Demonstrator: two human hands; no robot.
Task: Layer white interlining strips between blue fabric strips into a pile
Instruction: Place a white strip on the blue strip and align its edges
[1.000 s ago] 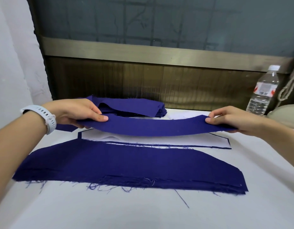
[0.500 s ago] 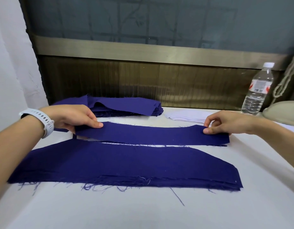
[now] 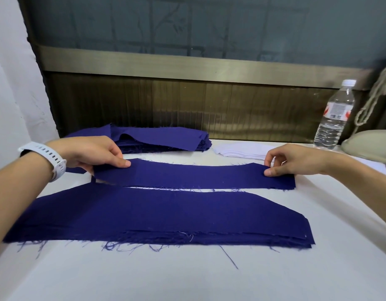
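Two ends of one blue fabric strip [image 3: 194,177] are held at once. The left end is pinched by the left hand [image 3: 90,153], thumb on top and fingers tucked beneath. The right end is pinched at its far edge between thumb and forefinger of the right hand [image 3: 296,161], with the other fingers curled. The strip is held stretched flat this way, presumably so that it can be squared over the layer below. Its left end is lifted slightly off the table [image 3: 187,279], while the rest lies down. A pale sliver [image 3: 148,187] is seen along its near edge and is judged to be white interlining already covered, so the pile being built is taken to lie here, mid-table.

Supplies are ranged within reach behind. A stack of blue strips [image 3: 166,140] is set at the back left, and a low stack of white interlining strips [image 3: 242,152] at the back right, just beyond the right hand. A broader pile of blue pieces [image 3: 155,216] is laid nearest the person, just beside the held strip.

The blue cloth is woven, matt and limp, with raw edges frayed into loose threads, and the strip is long, narrow and gently curved. The interlining is seen as thinner, smooth and clean-edged. A clear plastic water bottle [image 3: 333,118] is stood at the far right, and a white watch strap [image 3: 46,159] is worn on the left wrist.
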